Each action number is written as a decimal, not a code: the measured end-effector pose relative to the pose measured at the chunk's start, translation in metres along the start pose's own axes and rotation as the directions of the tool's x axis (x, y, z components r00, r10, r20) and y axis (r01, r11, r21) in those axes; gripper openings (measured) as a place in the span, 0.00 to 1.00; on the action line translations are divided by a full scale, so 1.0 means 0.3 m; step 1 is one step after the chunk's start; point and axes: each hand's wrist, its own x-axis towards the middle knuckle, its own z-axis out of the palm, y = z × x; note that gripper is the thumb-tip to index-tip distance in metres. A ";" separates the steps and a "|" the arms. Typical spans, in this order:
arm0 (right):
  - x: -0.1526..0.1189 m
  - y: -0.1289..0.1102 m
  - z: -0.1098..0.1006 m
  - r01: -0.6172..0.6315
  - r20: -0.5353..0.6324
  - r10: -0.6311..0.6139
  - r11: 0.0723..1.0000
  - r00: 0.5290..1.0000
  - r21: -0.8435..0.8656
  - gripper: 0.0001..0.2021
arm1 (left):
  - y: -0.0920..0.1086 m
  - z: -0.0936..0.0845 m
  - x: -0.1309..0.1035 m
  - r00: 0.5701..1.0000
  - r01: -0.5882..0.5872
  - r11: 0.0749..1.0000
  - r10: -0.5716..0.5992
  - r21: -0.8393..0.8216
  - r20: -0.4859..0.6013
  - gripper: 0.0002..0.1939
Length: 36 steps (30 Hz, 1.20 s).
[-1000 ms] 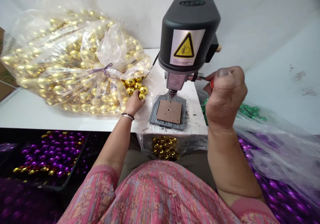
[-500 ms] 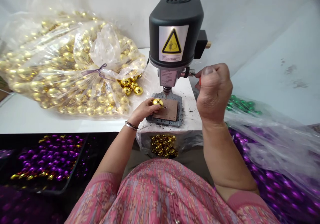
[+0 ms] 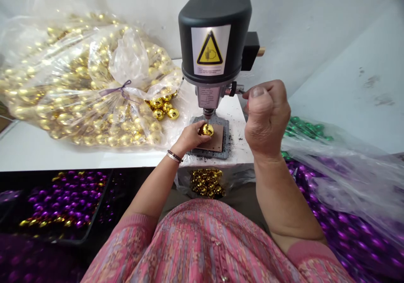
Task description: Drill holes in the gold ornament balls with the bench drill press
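A shiny gold ball sits on the brown board under the drill bit, pinched between the thumb and fingers of my left hand. The bit of the black drill press comes down at the top of the ball; whether it has gone in I cannot tell. My right hand is closed around the drill press handle, whose grip is mostly hidden in the fist. The board lies on the grey metal base of the press.
A tied clear bag of gold balls fills the table's left, with several loose gold balls beside it. Gold balls lie in plastic below the table edge. Purple balls are at lower left; green balls lie right. Dark shavings surround the base.
My left hand has moved right, bringing the gold ball under the drill bit. My right hand stays closed on the handle. The whole view has shifted slightly.
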 end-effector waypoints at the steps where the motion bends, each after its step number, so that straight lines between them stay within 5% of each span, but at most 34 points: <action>1: 0.000 0.001 -0.001 0.000 0.002 0.000 1.000 1.000 0.000 0.22 | -0.001 0.003 0.004 1.000 -0.011 1.000 0.011 -0.001 0.013 0.34; 12: -0.011 0.003 -0.006 0.001 0.027 -0.001 1.000 1.000 -0.007 0.21 | -0.036 -0.029 0.016 0.999 0.019 0.997 -0.016 -0.074 0.036 0.30; 23: -0.014 -0.006 -0.008 -0.017 0.050 0.017 1.000 0.999 0.001 0.21 | -0.084 -0.038 0.060 0.989 0.073 0.929 -0.021 -0.363 0.144 0.20; 31: -0.014 -0.003 -0.008 -0.026 0.031 0.026 1.000 0.999 0.014 0.20 | -0.076 -0.040 0.047 0.995 -0.022 0.968 0.045 -0.248 0.086 0.23; 36: -0.016 -0.002 -0.008 -0.031 0.061 0.030 0.999 0.998 0.009 0.18 | -0.035 -0.009 0.024 0.999 0.037 0.990 -0.032 -0.137 0.034 0.34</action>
